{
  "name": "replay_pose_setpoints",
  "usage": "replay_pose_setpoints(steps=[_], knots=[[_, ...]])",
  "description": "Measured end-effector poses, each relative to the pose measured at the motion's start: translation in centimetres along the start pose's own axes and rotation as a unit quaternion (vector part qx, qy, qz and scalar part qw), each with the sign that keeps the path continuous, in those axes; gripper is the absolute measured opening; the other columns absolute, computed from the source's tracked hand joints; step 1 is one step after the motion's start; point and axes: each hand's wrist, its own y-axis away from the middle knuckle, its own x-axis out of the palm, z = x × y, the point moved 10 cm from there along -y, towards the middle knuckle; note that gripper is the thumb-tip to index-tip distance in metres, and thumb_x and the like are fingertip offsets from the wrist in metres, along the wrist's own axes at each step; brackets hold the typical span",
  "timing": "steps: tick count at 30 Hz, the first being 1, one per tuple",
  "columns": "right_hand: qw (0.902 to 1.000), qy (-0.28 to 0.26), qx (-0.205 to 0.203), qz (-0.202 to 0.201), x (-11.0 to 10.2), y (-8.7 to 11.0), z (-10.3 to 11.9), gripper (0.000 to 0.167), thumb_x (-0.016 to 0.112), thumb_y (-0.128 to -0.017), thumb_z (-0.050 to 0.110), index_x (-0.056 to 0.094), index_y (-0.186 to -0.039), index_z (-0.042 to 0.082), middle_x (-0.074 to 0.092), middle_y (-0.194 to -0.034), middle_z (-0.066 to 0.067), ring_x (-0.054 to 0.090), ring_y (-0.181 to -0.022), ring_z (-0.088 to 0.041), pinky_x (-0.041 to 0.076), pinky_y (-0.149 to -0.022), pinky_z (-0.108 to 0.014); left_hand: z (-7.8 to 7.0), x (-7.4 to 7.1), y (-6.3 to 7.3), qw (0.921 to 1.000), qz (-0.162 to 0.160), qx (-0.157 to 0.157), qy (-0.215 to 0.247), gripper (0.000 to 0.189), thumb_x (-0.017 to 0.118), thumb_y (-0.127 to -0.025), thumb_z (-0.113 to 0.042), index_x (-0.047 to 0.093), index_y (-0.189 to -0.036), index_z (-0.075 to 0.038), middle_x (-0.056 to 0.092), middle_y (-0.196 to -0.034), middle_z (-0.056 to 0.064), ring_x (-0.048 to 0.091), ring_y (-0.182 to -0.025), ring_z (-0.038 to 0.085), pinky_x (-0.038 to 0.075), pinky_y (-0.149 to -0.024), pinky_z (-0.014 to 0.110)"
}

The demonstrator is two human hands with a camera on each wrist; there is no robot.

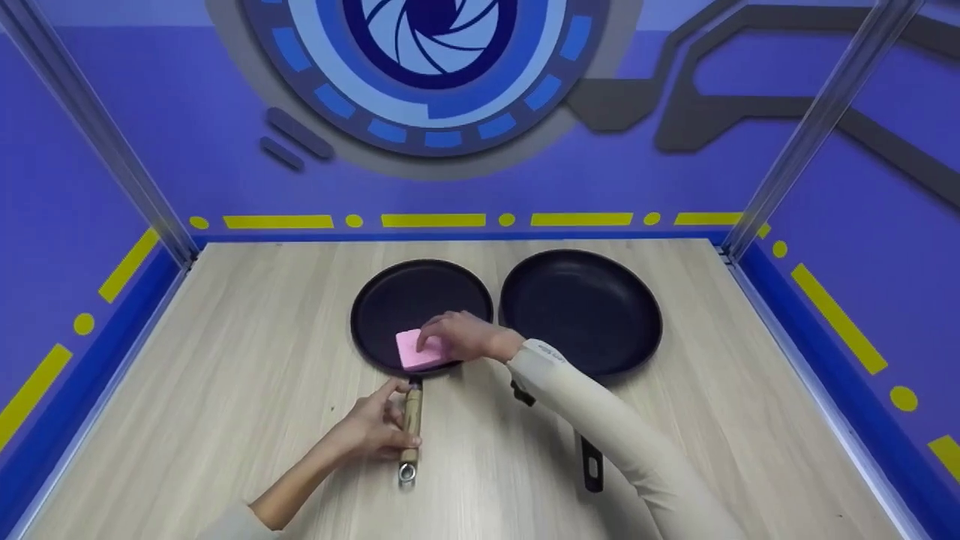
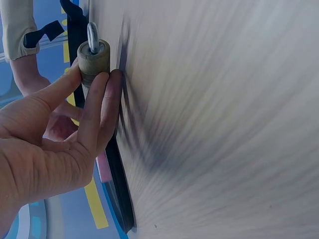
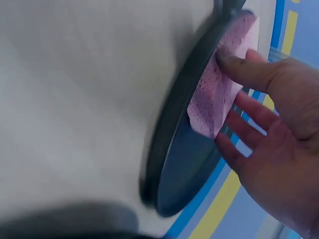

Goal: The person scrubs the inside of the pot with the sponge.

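A shallow black pan [image 1: 405,292] lies on the wooden table, its wood-coloured handle [image 1: 412,416] pointing toward me and ending in a metal ring. My left hand [image 1: 373,424] grips that handle between thumb and fingers; the left wrist view shows the handle end [image 2: 93,62] and ring close up. In my right hand [image 1: 469,335] is a pink sponge [image 1: 411,351], pinched over the near part of the pan. The right wrist view shows the thumb pressed into the porous sponge [image 3: 212,94], its lower edge inside the pan's rim.
A second, deeper black frying pan [image 1: 577,307] stands right of the first, its black handle [image 1: 592,465] toward me and partly behind my right sleeve [image 1: 600,420]. Blue printed walls [image 1: 480,187] enclose the wooden table [image 1: 247,337] at the back and sides.
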Motion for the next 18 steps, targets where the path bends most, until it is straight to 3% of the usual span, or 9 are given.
replay_pose_setpoints(steps=[6, 11, 18], knots=[[0.9996, -0.006, 0.008, 0.027, -0.3, 0.7, -1.4, 0.037, 0.065, -0.092, -0.007, 0.069, -0.122, 0.014, 0.067, -0.134, -0.005, 0.061, -0.122, -0.025, 0.052, -0.110, -0.042, 0.0, 0.0, 0.1, 1.0000, -0.002, 0.001, 0.005, 0.068, 0.084, -0.075, 0.009, 0.045, -0.130, -0.004, 0.062, -0.092, 0.016, 0.067, -0.072, 0.019, 0.067, -0.064, 0.041], [0.9991, 0.033, 0.018, 0.021, -0.7, 0.7, -1.9, 0.036, 0.061, -0.089, -0.013, 0.067, -0.117, 0.010, 0.068, -0.122, -0.007, 0.062, -0.116, -0.025, 0.055, -0.103, -0.038, -0.1, 0.1, 0.1, 1.0000, 0.002, 0.000, 0.008, 0.068, 0.084, -0.076, 0.009, 0.045, -0.130, -0.004, 0.063, -0.094, 0.017, 0.067, -0.074, 0.020, 0.067, -0.065, 0.041], [0.9992, 0.033, 0.016, 0.014, -0.7, 0.6, -1.7, 0.030, 0.065, -0.091, -0.008, 0.069, -0.114, 0.011, 0.071, -0.114, -0.006, 0.065, -0.108, -0.024, 0.057, -0.098, -0.038, 0.1, 0.0, 0.2, 1.0000, 0.001, -0.001, 0.005, 0.065, 0.083, -0.077, 0.008, 0.046, -0.129, -0.005, 0.064, -0.093, 0.016, 0.068, -0.073, 0.019, 0.067, -0.065, 0.042]])
